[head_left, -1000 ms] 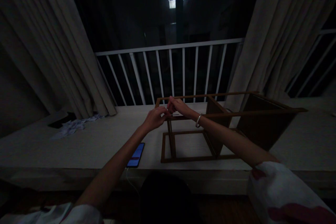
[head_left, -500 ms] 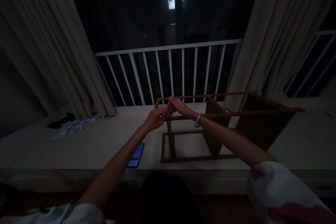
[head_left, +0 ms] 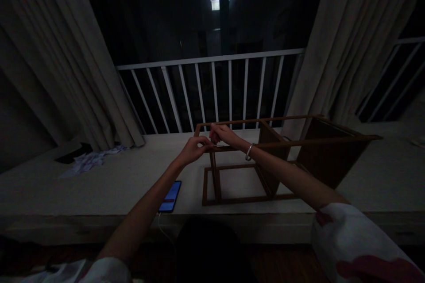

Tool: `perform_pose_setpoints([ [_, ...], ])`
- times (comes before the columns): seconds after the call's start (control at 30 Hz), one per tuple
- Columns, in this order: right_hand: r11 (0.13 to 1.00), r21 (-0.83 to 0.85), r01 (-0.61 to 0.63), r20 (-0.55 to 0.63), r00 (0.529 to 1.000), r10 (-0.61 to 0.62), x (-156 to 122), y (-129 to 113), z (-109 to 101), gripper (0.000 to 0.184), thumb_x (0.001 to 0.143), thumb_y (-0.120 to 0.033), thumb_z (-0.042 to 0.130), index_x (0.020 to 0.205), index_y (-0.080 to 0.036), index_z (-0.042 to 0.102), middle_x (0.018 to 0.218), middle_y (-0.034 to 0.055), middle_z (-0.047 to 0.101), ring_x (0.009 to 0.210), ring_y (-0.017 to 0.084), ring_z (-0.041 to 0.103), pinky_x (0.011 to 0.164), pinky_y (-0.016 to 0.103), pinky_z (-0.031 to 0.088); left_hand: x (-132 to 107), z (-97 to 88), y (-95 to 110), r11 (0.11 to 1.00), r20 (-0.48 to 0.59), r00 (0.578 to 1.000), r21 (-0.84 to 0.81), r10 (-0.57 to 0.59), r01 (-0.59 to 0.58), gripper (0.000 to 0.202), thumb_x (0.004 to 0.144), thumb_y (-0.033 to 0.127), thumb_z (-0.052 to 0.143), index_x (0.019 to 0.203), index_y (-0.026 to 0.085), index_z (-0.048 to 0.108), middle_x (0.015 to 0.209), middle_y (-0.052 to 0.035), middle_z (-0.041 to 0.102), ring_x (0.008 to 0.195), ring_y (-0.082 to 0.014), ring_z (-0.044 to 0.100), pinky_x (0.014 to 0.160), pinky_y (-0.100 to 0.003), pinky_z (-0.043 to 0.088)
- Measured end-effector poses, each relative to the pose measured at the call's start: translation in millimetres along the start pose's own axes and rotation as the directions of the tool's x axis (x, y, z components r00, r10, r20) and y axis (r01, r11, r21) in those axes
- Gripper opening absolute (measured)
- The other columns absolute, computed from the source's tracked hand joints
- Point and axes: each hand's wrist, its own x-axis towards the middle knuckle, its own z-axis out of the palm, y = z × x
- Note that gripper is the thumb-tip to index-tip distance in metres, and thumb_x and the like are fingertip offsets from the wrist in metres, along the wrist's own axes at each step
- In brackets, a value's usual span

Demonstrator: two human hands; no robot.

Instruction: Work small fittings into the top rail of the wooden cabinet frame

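A brown wooden shelf frame [head_left: 245,201] lies on its side on the pale ledge. My left hand [head_left: 195,149] is at its near upper left corner, thumb and fingertips pinched together against the rail. Just beyond, my right hand [head_left: 225,135], with a bracelet [head_left: 249,152] on the wrist, is closed with curled fingers above the same corner. Whatever sits between the fingers of either hand is too small and dark to make out.
A phone [head_left: 170,196] with a lit screen and a cable lies by the ledge's front edge. Crumpled papers [head_left: 86,161] rest at the left beside a curtain [head_left: 109,97]. Behind the ledge [head_left: 139,190] stands a white railing [head_left: 212,59] before a dark window.
My left hand has shifted slightly, its fingers more arched and a small gap opening between it and the right hand. The right hand has turned a little. The frame stays in place.
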Motion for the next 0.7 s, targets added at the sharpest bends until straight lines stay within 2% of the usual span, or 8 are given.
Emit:
perform_pose_setpoints([
  [0.13, 0.999, -0.032, 0.012, 0.004, 1.0, -0.012, 1.1, 2.5, -0.3, 0.053, 0.079, -0.056, 0.03, 0.067, -0.011, 0.055, 0.045, -0.0014, 0.048, 0.043, 0.006, 0.044, 0.045, 0.019, 0.034, 2.8, -1.9, -2.2, 0.999, 0.047, 0.999, -0.044, -0.017, 0.019, 0.018, 0.075, 0.028, 0.052, 0.074, 0.012, 0.06, 0.07, -0.0019, 0.062, 0.066, -0.0103, 0.055, 0.064, -0.022, 0.044],
  [0.33, 0.998, -0.059, 0.029, -0.005, 1.0, -0.029, 1.4, 1.5, 0.4, 0.048, 0.078, -0.053, 0.036, 0.067, -0.011, 0.056, 0.047, -0.0017, 0.048, 0.045, 0.006, 0.045, 0.046, 0.019, 0.035, 0.1, -5.6, -0.5, 1.0, 0.059, 0.998, 0.001, 0.004, -0.004, 0.015, 0.076, 0.026, 0.05, 0.077, 0.013, 0.057, 0.073, -0.0019, 0.06, 0.067, -0.0095, 0.054, 0.064, -0.021, 0.043],
  [0.53, 0.996, -0.085, 0.03, 0.008, 1.0, -0.029, -0.1, 0.5, 0.4, 0.049, 0.078, -0.053, 0.035, 0.066, -0.011, 0.056, 0.045, -0.0016, 0.048, 0.043, 0.006, 0.044, 0.046, 0.018, 0.035, -1.1, -8.1, -0.5, 0.989, 0.076, 0.996, 0.137, 0.042, -0.052, 0.011, 0.076, 0.022, 0.049, 0.077, 0.014, 0.057, 0.072, -0.0005, 0.06, 0.067, -0.0098, 0.054, 0.064, -0.022, 0.042],
  [0.7, 0.995, -0.088, 0.049, 0.009, 0.999, -0.048, -1.2, 0.3, 0.4, 0.047, 0.079, -0.052, 0.035, 0.067, -0.011, 0.056, 0.046, -0.0016, 0.049, 0.043, 0.006, 0.044, 0.045, 0.018, 0.035, 4.6, -13.2, 3.9, 0.937, 0.167, 0.977, 0.299, 0.135, -0.18, 0.011, 0.076, 0.014, 0.048, 0.079, 0.016, 0.058, 0.079, -0.0023, 0.059, 0.075, -0.0114, 0.054, 0.069, -0.024, 0.042],
])
